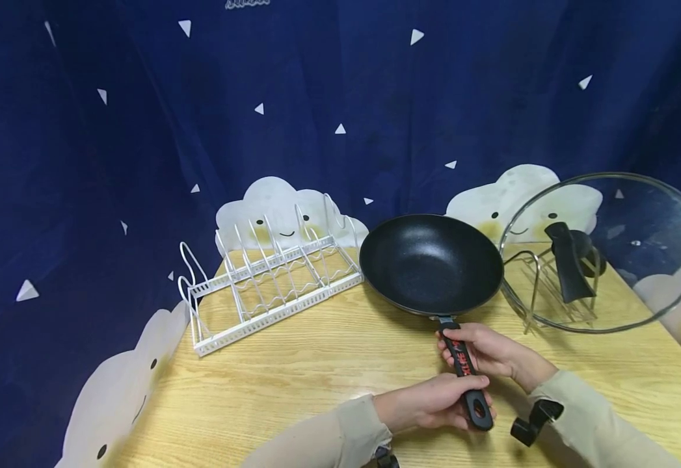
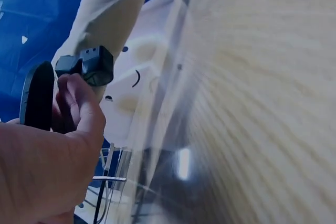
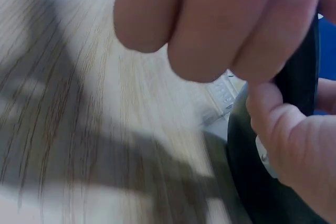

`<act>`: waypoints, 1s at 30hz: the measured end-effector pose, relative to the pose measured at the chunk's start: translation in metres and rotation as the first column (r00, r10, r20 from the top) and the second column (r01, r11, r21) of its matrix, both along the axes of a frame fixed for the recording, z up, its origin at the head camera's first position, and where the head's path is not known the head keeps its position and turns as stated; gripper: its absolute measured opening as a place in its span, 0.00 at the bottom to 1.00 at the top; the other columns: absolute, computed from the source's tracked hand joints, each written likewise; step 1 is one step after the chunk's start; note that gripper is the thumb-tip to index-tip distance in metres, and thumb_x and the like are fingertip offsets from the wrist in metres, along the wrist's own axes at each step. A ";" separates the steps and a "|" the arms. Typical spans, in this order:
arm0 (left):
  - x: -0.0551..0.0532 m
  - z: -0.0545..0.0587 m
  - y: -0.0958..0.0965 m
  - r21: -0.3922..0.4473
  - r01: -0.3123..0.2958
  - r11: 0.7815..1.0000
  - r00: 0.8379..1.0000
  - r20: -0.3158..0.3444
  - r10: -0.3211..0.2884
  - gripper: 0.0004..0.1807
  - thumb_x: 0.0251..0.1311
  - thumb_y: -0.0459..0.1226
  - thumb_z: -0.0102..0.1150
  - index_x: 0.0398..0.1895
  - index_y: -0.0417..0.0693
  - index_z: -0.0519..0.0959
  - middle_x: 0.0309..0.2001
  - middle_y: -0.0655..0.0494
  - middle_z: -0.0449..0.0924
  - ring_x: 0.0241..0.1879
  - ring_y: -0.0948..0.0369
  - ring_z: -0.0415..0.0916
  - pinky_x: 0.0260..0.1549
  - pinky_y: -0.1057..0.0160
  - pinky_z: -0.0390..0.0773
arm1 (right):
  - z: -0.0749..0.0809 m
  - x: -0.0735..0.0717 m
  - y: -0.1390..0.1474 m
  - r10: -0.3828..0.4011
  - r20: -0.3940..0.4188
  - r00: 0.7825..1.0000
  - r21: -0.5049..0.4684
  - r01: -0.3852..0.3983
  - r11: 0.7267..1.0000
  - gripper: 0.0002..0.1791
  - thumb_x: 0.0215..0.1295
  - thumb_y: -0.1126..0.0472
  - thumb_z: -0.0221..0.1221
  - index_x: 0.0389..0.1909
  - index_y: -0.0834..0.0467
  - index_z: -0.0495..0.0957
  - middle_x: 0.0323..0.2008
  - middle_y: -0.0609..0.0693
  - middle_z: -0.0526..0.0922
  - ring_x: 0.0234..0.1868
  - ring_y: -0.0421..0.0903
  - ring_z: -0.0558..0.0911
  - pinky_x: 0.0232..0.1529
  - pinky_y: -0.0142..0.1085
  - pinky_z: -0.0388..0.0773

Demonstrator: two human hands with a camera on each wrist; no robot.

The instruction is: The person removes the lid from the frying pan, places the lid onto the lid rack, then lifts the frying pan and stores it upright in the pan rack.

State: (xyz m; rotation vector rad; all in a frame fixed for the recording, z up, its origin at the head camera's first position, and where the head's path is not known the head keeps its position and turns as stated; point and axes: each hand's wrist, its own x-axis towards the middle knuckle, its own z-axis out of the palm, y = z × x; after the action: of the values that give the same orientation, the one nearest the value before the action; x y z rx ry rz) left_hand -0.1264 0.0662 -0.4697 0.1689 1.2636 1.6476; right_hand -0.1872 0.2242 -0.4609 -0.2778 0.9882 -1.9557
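Observation:
A black frying pan point(image 1: 430, 263) is held by its handle, its dark inside facing up and toward me. My left hand point(image 1: 434, 402) grips the lower end of the black handle point(image 1: 463, 364), thumb on top, near the hanging hole. Closer to the pan body, my right hand point(image 1: 489, 351) holds the same handle with its thumb over the red lettering's upper end. In the left wrist view the handle point(image 2: 38, 95) rises beside my left hand point(image 2: 47, 166). The right wrist view has the pan's dark side point(image 3: 252, 156) below curled fingers point(image 3: 210, 24).
A white wire rack point(image 1: 270, 286) with upright dividers stands left of the pan on the wooden table point(image 1: 293, 383). On the right, a glass lid point(image 1: 656, 260) with a black handle leans upright in a small wire stand point(image 1: 533, 286). A dark blue curtain point(image 1: 340, 84) hangs behind.

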 end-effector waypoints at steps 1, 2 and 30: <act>0.000 0.000 0.001 0.016 -0.005 1.000 1.000 0.022 0.004 0.16 0.68 0.48 0.47 0.34 0.44 0.75 0.30 0.55 0.80 0.33 0.65 0.78 0.36 0.63 0.78 | -0.001 0.000 0.000 0.007 -0.010 1.000 -0.004 -0.007 1.000 0.13 0.77 0.65 0.30 0.49 0.65 0.62 0.40 0.52 0.73 0.39 0.41 0.78 0.45 0.32 0.76; 0.000 0.000 0.002 0.036 -0.014 0.999 0.999 0.043 0.012 0.15 0.68 0.47 0.46 0.32 0.46 0.74 0.28 0.58 0.78 0.31 0.65 0.77 0.38 0.62 0.78 | -0.002 -0.001 0.000 0.010 -0.019 1.000 -0.008 -0.010 1.000 0.14 0.77 0.65 0.30 0.49 0.65 0.63 0.40 0.52 0.73 0.39 0.41 0.78 0.46 0.32 0.76; 0.023 -0.001 0.024 0.089 -0.496 0.864 0.866 -0.022 0.500 0.09 0.65 0.39 0.55 0.27 0.48 0.70 0.14 0.61 0.64 0.11 0.68 0.65 0.14 0.69 0.72 | -0.012 0.006 -0.018 -0.209 -0.245 0.947 0.202 0.261 0.944 0.13 0.75 0.58 0.44 0.31 0.57 0.70 0.23 0.43 0.76 0.24 0.34 0.77 0.28 0.26 0.76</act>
State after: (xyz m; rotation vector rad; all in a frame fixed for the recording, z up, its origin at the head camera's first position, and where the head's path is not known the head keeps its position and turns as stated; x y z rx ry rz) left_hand -0.1039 0.0905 -0.4709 -0.0857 1.3490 2.1501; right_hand -0.1808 0.2065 -0.4731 -0.2553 1.4418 -2.0283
